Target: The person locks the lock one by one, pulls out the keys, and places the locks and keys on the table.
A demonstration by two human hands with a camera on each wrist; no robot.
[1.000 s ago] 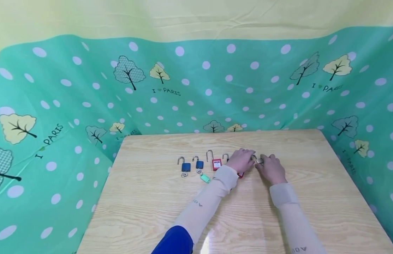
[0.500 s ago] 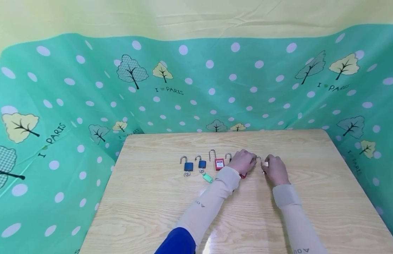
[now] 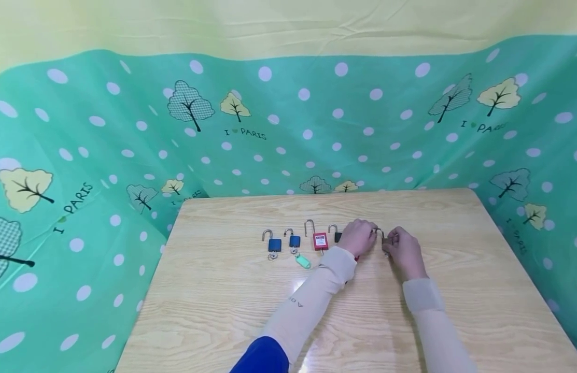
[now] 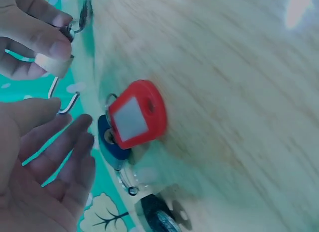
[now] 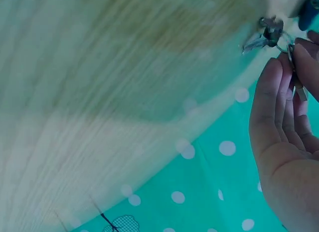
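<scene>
In the head view a small brass padlock (image 3: pixel 386 242) with its shackle raised is between the two hands. My right hand (image 3: pixel 406 253) grips its body; the left wrist view shows the body (image 4: pixel 54 65) under the thumb, with a key (image 4: pixel 68 33) beside it. Keys (image 5: pixel 269 34) on a ring hang at the right fingertips in the right wrist view. My left hand (image 3: pixel 358 238) has its thumb and forefinger at the bend of the shackle (image 4: pixel 64 110), seemingly pinching it. Its other fingers are spread. A padlock with a red key tag (image 4: pixel 138 114) lies below the left hand.
Left of the hands, a row of padlocks with raised shackles lies on the wooden table (image 3: pixel 213 290): two blue padlocks (image 3: pixel 275 245) (image 3: pixel 295 241), a red padlock (image 3: pixel 320 241) and a black padlock (image 3: pixel 338 237). A green key tag (image 3: pixel 303 260) lies nearby. A patterned curtain (image 3: pixel 279 134) hangs behind.
My right hand has turned the brass padlock more upright, its shackle now pointing away. The left hand stays near the shackle. The other padlocks lie as before.
</scene>
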